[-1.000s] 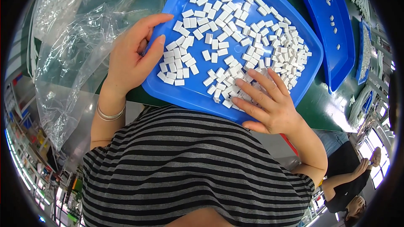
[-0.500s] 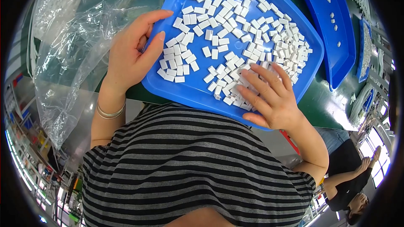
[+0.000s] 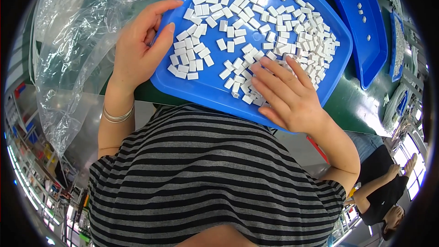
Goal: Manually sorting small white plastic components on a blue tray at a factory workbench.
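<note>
A large blue tray (image 3: 206,98) lies in front of me with many small white rectangular blocks (image 3: 270,23) in it. They are spread loosely at the left and heaped more thickly at the right. My right hand (image 3: 290,96) lies palm down over the near part of the heap, fingers stretched out and resting on the blocks, some of which it covers. At the tray's left rim is my left hand (image 3: 139,50), its index finger and thumb apart with their tips on the rim. The other fingers of that hand curl inward and are partly hidden.
A clear plastic bag (image 3: 87,59) spreads over the green table (image 3: 352,114) at left. Right of the tray stands a narrower blue tray (image 3: 363,50) with several white blocks. Farther right are another blue container (image 3: 397,45) and bundled white strands (image 3: 395,110). Another person (image 3: 382,187) is at lower right.
My right hand has slid a little to the left and away from me over the blocks. My left hand keeps its place at the rim. The whole view has shifted slightly.
</note>
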A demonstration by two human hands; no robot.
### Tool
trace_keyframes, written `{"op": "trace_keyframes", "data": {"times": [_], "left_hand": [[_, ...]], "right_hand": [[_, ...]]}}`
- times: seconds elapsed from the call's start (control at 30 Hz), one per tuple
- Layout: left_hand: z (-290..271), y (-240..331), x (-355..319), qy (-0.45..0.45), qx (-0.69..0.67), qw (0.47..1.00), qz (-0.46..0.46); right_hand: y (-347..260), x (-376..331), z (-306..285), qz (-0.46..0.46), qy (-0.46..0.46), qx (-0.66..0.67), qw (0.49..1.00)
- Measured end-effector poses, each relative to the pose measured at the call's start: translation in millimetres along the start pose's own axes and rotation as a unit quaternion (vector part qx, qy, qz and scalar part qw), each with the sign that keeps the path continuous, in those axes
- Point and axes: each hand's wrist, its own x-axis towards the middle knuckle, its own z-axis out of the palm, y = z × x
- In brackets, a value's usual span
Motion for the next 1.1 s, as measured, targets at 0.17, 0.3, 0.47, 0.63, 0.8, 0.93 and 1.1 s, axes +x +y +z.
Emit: {"op": "trace_keyframes", "data": {"times": [0.17, 0.3, 0.47, 0.63, 0.8, 0.93, 1.1], "left_hand": [[0.2, 0.8, 0.9, -0.006, -0.004, 1.000, 0.004], [0.1, 0.5, 1.5, -0.004, -0.006, 1.000, 0.018], [-0.3, 1.1, 1.7, -0.004, -0.002, 1.000, 0.010], [0.9, -0.9, 0.9, 0.002, -0.003, 1.000, 0.005], [1.6, -0.9, 1.5, -0.001, -0.005, 1.000, 0.012], [1.1, 0.8, 0.2, 0.001, 0.003, 1.000, 0.004], [1.9, -1.5, 0.8, 0.003, -0.002, 1.000, 0.018]], "right_hand": [[2.7, 10.6, 6.4, 0.023, -0.011, 0.010, 1.000], [1.5, 9.1, 2.9, 0.056, 0.004, -0.027, 0.998], [-1.6, 0.3, 0.0, 0.002, 0.021, -0.004, 1.000], [4.9, 8.4, 4.1, 0.035, 0.115, -0.003, 0.993], [2.5, 10.3, -0.4, -0.007, 0.094, 0.035, 0.995], [-1.8, 2.6, -1.6, -0.054, 0.046, 0.028, 0.997], [-10.8, 3.1, 6.0, -0.061, 0.023, -0.006, 0.998]]}}
